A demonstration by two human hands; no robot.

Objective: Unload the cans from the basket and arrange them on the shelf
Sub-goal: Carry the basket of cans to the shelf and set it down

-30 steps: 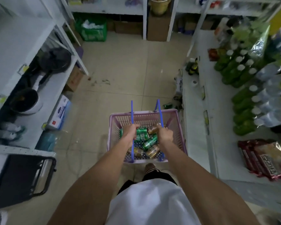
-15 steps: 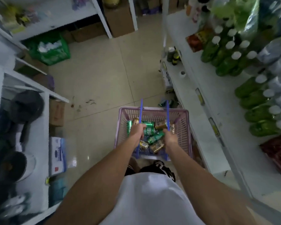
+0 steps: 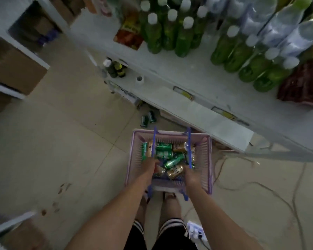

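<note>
A pink plastic basket (image 3: 207,159) with two blue handles hangs low in front of my legs. Several green and gold cans (image 3: 173,160) lie jumbled inside it. My left hand (image 3: 149,168) is shut on the left blue handle (image 3: 154,141). My right hand (image 3: 191,175) is shut on the right blue handle (image 3: 188,145). The white shelf unit (image 3: 197,83) runs along the right side, just beyond the basket. Two green cans (image 3: 147,119) lie on the floor under its lower shelf.
Green bottles (image 3: 170,31) and clear water bottles (image 3: 282,27) crowd the upper shelf, with a dark red packet (image 3: 304,85) at the right. Small dark bottles (image 3: 116,68) stand on the lower shelf. Cables (image 3: 260,184) trail over the tiled floor. Cardboard boxes (image 3: 16,73) sit at left.
My view has swung right toward the white shelf, which now fills the upper right. The basket has come closer to the shelf and lower. Both hands have kept their hold on the handles.
</note>
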